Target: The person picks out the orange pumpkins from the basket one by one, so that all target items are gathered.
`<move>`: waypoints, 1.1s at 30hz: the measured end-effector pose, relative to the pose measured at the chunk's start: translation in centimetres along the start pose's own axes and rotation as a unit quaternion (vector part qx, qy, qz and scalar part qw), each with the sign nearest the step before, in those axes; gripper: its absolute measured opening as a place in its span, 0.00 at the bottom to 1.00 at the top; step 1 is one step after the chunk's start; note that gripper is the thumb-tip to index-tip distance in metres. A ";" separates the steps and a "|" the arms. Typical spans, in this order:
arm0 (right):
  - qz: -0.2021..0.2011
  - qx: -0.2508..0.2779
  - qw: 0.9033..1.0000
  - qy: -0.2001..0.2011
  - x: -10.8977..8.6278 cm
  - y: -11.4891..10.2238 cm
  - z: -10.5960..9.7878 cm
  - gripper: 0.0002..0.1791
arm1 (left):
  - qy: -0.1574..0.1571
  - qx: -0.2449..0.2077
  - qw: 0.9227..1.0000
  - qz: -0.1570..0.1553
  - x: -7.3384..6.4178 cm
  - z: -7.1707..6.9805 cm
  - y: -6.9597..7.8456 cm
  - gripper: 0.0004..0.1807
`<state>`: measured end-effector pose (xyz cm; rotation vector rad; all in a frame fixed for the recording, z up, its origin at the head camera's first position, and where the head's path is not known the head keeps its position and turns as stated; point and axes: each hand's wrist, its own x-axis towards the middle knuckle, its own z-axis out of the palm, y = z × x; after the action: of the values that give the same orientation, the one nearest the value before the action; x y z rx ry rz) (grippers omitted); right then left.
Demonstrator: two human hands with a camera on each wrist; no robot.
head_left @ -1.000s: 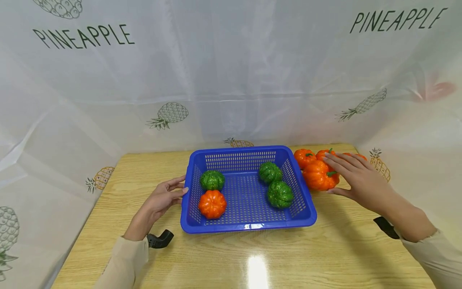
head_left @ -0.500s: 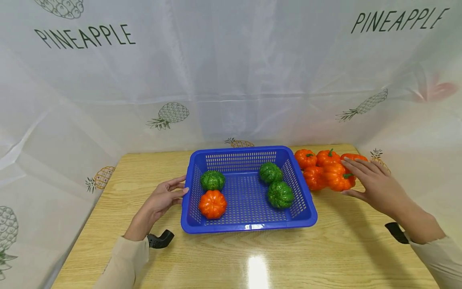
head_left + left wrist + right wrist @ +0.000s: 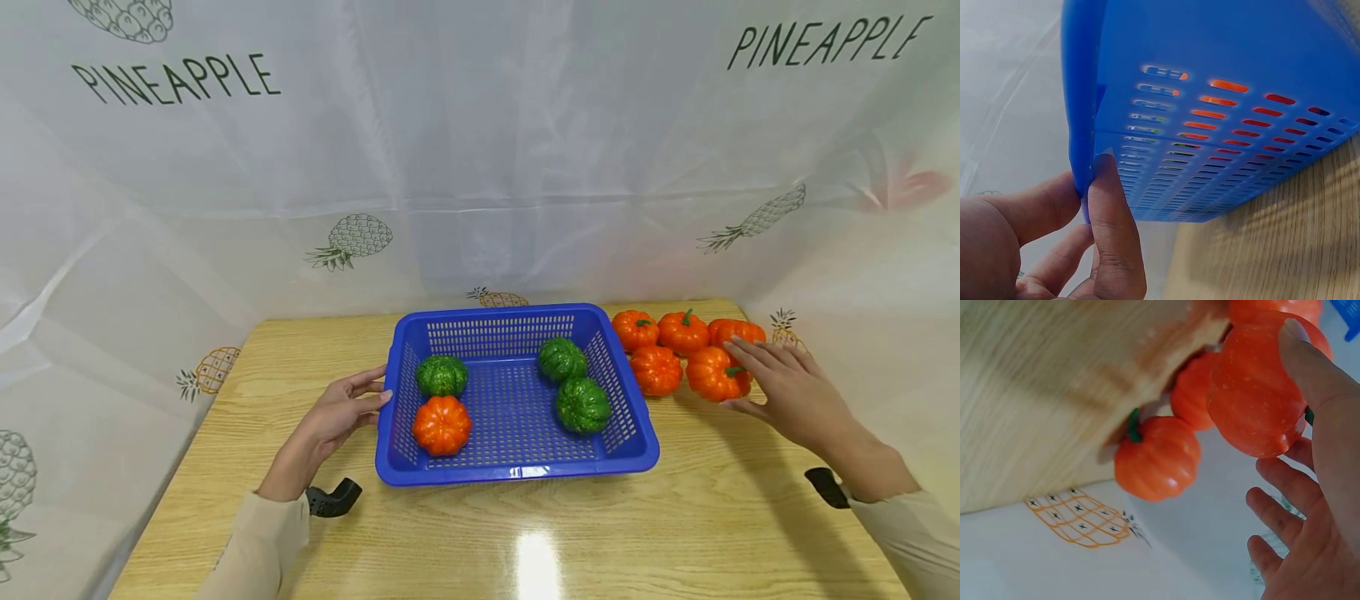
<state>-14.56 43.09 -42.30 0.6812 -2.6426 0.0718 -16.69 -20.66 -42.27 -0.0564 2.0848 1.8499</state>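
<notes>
A blue plastic basket (image 3: 517, 477) stands on the wooden table. My left hand (image 3: 347, 410) pinches its left rim between thumb and fingers, as the left wrist view of the basket wall (image 3: 1210, 37) also shows. Inside are three green pumpkins, one at the left (image 3: 442, 376) and two at the right, plus one orange pumpkin (image 3: 442, 426). Right of the basket, my right hand (image 3: 802, 400) holds an orange pumpkin (image 3: 714, 375) with a green stem. In the right wrist view my thumb lies on this pumpkin (image 3: 1260, 387), with the fingers partly behind it.
Several other orange pumpkins sit in a cluster around the held one, among them a front-left one (image 3: 657, 372) and a back one (image 3: 683, 332). Black wrist mounts show below both wrists. A white curtain (image 3: 480, 167) printed with pineapples hangs behind the table (image 3: 420, 542).
My right hand has carried the orange pumpkin rightward and slightly down, from over the front-left pumpkin to a spot beside it. The left hand and basket have stayed put.
</notes>
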 end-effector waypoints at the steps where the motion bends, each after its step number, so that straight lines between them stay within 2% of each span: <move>1: 0.002 -0.002 1.000 -0.005 -0.1 0.1 0.2 0.58 | -0.001 0.001 1.000 0.001 0.0 0.0 0.0 0.35; 5: 0.009 -0.008 1.000 -0.019 -0.4 0.3 0.8 0.51 | 0.000 0.001 1.000 0.002 -0.1 0.1 0.0 0.34; 8: 0.012 -0.009 1.000 -0.025 -0.5 0.5 1.3 0.49 | 0.000 0.003 1.000 0.003 -0.1 0.1 0.0 0.34; 19: 0.022 -0.025 0.999 -0.042 -0.1 0.5 2.3 0.50 | 0.001 0.003 1.000 0.002 -0.2 0.2 0.1 0.34; 33: 0.030 -0.016 0.998 -0.057 0.3 1.1 3.4 0.52 | 0.007 0.008 1.000 -0.005 -0.1 0.3 0.2 0.34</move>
<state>-16.57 43.45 -45.25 0.6124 -2.7674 0.0093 -16.53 -20.35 -42.08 -0.0752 2.1054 1.8310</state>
